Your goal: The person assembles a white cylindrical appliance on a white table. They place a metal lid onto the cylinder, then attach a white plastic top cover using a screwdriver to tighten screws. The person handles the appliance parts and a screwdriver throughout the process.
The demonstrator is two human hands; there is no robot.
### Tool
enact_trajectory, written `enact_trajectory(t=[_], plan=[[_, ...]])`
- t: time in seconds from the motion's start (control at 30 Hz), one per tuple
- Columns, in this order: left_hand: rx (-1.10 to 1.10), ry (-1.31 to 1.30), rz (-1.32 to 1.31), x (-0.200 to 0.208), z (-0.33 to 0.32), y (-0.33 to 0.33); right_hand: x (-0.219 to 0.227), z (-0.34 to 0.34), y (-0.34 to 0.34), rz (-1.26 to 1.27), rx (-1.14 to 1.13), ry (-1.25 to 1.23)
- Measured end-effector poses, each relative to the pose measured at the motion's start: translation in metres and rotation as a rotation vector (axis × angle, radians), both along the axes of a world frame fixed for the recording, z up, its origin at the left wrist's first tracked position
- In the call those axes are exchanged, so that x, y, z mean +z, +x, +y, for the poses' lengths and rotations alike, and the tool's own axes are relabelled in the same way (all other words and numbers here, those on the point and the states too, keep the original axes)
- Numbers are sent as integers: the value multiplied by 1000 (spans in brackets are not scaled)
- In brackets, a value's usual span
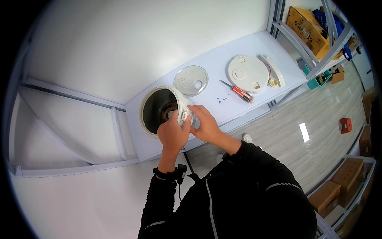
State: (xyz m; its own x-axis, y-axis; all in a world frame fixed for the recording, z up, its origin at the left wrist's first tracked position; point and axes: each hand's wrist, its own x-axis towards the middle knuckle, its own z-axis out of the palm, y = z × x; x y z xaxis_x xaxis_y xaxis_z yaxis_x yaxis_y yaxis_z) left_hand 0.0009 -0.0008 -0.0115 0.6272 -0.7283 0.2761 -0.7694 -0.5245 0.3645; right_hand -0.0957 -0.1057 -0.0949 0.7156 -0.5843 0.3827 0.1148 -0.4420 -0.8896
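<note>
A white rice cooker body (146, 98) with a dark inside stands tilted near the table's left end, its mouth toward me. My left hand (173, 130) is closed on the near right part of its rim, some fingers hidden over the inner edge. Against the white latch or hinge housing (183, 113) on that rim, my right hand (207, 124) is closed from the outside. Both thumbs are close together there. Whatever small part lies between the fingers is hidden.
Behind the cooker lies a round translucent perforated plate (191, 81). Farther right are several small screws (221, 99), a red-handled screwdriver (240, 94), a round white lid (248, 74) and a curved white piece (273, 70) wired to a cream-coloured round part (273, 82).
</note>
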Motion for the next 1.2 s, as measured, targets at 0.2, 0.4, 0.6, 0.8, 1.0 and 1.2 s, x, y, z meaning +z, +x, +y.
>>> enact_trajectory(t=[0.2, 0.4, 0.6, 0.8, 1.0, 1.2], plan=[[-3, 56, -13, 3, -1, -1, -4, 5, 1, -13, -47, -46], [9, 62, 21, 1, 0, 0, -2, -2, 1, 7, -3, -27], [34, 71, 18, 2, -1, -3, -1, -1, -1, -11, 5, -21], [22, 51, 0, -1, 3, 0, 7, -13, -16, 36, 63, 27], [34, 54, -34, -1, 1, -1, -29, -75, -40, 326, -184, -77], [63, 68, -43, -3, -1, -1, -44, -137, -49, 805, -336, -309]])
